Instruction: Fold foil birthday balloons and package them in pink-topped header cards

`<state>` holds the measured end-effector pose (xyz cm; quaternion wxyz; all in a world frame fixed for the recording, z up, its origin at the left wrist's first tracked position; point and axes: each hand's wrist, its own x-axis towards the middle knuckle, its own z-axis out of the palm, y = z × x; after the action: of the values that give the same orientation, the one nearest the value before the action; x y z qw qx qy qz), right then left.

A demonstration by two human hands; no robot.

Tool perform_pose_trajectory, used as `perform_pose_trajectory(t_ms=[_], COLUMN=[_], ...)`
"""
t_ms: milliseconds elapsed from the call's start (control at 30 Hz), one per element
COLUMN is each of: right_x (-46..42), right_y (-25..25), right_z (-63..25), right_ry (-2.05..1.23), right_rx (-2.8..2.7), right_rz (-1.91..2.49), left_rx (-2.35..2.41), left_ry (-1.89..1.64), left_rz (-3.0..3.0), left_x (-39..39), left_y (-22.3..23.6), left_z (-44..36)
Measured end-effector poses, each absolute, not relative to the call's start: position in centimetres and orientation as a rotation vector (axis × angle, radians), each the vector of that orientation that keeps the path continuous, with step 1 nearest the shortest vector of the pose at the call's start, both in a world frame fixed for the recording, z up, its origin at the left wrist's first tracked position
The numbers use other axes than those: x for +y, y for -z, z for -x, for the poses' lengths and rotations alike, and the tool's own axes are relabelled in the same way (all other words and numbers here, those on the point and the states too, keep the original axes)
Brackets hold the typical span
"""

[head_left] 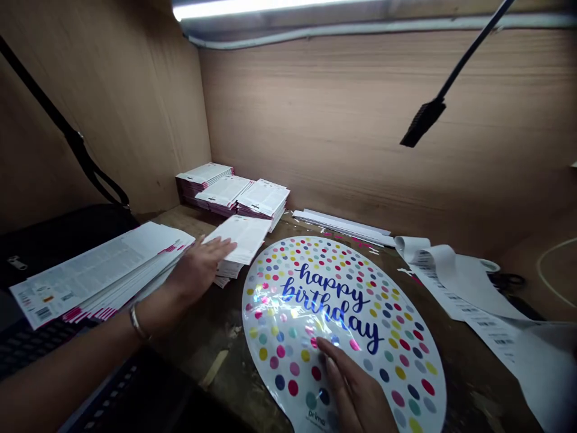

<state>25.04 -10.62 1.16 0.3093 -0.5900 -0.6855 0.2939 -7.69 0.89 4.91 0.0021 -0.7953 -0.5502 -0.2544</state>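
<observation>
With 12 o'clock pointing away from the person, the card (246, 237) lies at about 1 o'clock from the left hand (198, 270), and that hand is much the nearer: its outstretched fingers already touch the card's left edge. The card tops a low stack, its long side seeming to run from about 1 to 7 o'clock. Whether the left hand pinches it or merely rests there, I cannot tell. From the right hand (356, 391) the card sits at about 11 o'clock, well apart. The flat balloon (311, 313) lies on the surface (211, 328) directly under the right hand, spreading mostly toward 12 from its fingertips; from the left hand it is at about 4 o'clock. Its narrow end points toward 6 or 7 o'clock. The right hand's thumb and forefinger are close together on the printed face, but whether they nip the film or only press it cannot be told. At 8 o'clock from the left hand is a pile of sleeves (103, 264); near 12, taller stacks (264, 195); at 2 o'clock from the right hand, a curling label roll (478, 328).
</observation>
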Motion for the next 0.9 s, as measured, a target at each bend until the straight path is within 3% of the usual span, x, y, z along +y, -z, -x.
perform_pose_trajectory(t_ms=[167, 300, 533, 700, 900], right_x=[-11.4, -12.2, -15.5, -15.8, -12.9], right_y=[1.6, 0.2, -2.3, -0.6, -1.8], right_z=[-25.0, -25.9, -27.6, -25.7, -25.8], right_ry=[-0.429, -0.373, -0.587, -0.436, -0.605], right_rx=[-1.937, -2.121, -2.511, -2.188, -1.530], right_rz=[1.562, 1.496, 1.460, 1.406, 1.705], left_rx=[-1.943, -1.879, -0.879, -0.764, -1.054], left_ry=[0.563, 0.501, 0.277, 0.486, 0.703], left_rz=[2.661, 2.774, 3.544, 3.604, 3.399], left_x=[5.1, 3.2, -4.9, -4.5, -4.2], left_y=[-3.1, -4.0, -2.4, -0.9, -1.9], left_z=[12.1, 9.7, -0.7, -3.3, -5.3])
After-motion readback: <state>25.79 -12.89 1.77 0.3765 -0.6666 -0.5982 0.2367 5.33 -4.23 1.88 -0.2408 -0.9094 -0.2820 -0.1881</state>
